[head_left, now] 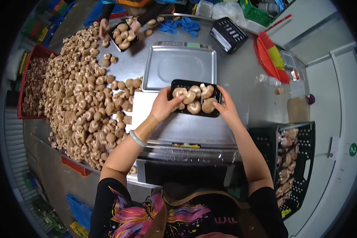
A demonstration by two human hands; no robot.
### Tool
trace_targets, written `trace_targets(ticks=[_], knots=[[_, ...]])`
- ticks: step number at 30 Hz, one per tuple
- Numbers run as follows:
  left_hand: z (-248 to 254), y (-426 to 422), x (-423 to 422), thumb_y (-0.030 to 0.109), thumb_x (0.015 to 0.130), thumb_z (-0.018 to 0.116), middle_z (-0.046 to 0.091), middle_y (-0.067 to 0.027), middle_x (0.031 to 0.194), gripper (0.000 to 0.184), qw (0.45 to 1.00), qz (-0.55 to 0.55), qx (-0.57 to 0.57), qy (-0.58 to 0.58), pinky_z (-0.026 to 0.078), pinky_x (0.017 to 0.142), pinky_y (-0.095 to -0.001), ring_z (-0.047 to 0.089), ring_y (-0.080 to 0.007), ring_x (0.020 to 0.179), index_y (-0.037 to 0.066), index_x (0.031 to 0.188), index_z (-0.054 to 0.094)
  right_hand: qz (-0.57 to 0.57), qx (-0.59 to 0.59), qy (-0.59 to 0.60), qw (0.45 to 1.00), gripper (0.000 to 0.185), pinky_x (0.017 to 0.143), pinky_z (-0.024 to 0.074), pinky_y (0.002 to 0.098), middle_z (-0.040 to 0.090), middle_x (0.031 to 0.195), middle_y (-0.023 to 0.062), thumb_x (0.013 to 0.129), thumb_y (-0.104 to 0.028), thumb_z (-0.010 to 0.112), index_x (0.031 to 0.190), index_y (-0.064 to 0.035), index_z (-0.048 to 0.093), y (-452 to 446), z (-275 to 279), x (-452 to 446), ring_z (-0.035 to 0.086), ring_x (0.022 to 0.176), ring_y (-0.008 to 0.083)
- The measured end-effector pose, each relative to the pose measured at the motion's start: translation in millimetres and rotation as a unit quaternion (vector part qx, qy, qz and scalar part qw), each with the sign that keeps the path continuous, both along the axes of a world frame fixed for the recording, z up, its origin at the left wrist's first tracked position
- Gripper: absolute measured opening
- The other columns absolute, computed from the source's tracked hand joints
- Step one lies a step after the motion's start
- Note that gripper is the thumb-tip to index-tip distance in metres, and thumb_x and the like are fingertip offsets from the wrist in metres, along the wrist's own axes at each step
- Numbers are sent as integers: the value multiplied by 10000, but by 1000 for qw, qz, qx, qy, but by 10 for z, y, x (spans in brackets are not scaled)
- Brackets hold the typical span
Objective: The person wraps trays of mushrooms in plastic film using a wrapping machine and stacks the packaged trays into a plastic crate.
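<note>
Between my two hands is a black tray [210,112] holding several brown mushrooms [194,107]. My left hand [163,105] grips its left end, thumb lying over the mushrooms. At the right end my right hand [227,106] is closed on the rim, its thumb beside a mushroom. Just beyond the tray stands a metal scale pan [180,67]. A white sheet [143,107] lies under my left wrist. Left of it spreads a large heap of loose mushrooms [79,99] on the steel table.
Across the table a co-worker's hands [135,27] hold another tray of mushrooms [123,35]. Stacked black trays [229,35] and a red and yellow brush [271,55] lie to the right. A dark green crate [305,158] with packed mushrooms stands at lower right, a red crate [31,115] at left.
</note>
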State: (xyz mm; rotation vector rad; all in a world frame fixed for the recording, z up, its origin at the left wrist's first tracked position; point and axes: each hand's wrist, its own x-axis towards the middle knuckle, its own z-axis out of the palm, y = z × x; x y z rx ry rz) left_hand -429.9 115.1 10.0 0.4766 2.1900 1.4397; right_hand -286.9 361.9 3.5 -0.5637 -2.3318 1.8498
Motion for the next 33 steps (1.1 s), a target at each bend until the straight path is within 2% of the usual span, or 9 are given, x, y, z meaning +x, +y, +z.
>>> trace_targets(ticks=[3,11,15,20,23,26,28,31,33], knots=[[43,-133,605,321,911,683,629,-183,1150,640,999,-36,-29,26,514,873,-302,622,-195,1039,-99,1335,453,-12,7,-43,999,662,1004,420,365,468,1379,131,853,-69,655,1460,-109,393,-146,141,642,481,1252,282],[249,-612,1240,286,944,631,650,-198,1132,530,998,-31,10,-46,503,895,-350,649,-268,1019,-64,1320,498,-93,112,0,989,603,853,500,298,408,1390,111,885,-79,649,1434,-78,402,-263,300,1436,532,1040,200],[492,-1280,1510,231,803,758,655,-134,766,217,922,55,-229,308,489,719,-397,609,-308,745,18,783,723,-173,378,-92,905,198,864,447,427,565,985,116,826,-197,737,919,-35,672,-250,531,2230,548,985,322],[2,-1104,1904,321,728,806,629,-94,805,274,918,60,-273,281,447,750,-421,561,-316,845,58,732,732,-141,501,-192,832,271,815,414,433,586,889,104,818,-296,734,791,-36,664,-544,255,2307,550,918,307],[-158,-1022,1784,233,847,726,616,-77,764,223,970,25,-136,199,441,688,-368,572,-262,784,38,770,651,-110,325,-140,929,233,761,429,414,607,835,113,856,-232,697,781,-19,643,-345,79,2379,566,817,324],[382,-1155,1462,188,990,554,581,-16,742,208,961,-31,113,-252,447,670,-264,532,-103,670,69,819,562,-111,-102,-68,986,188,608,396,303,573,755,65,943,-161,593,829,-14,569,-118,361,2538,514,652,205],[928,-1136,1283,201,1001,530,610,-51,766,199,933,-47,155,-321,466,708,-270,565,-133,683,86,839,541,-94,-372,35,923,157,570,358,257,530,751,41,994,-152,519,890,-35,524,-71,769,2491,461,647,126],[1315,-967,949,243,997,549,679,-136,869,205,899,-86,294,-312,499,784,-324,641,-200,764,94,858,526,11,-453,243,858,124,672,442,303,586,837,97,1011,-131,478,931,-43,514,17,1090,2132,552,751,193],[1348,-659,810,256,990,559,647,-197,1141,166,872,-42,417,-252,456,1030,-409,600,-292,1156,94,980,522,-187,-433,310,826,108,897,469,370,635,969,150,1011,-122,482,932,-53,511,-108,1361,1631,604,956,267]])
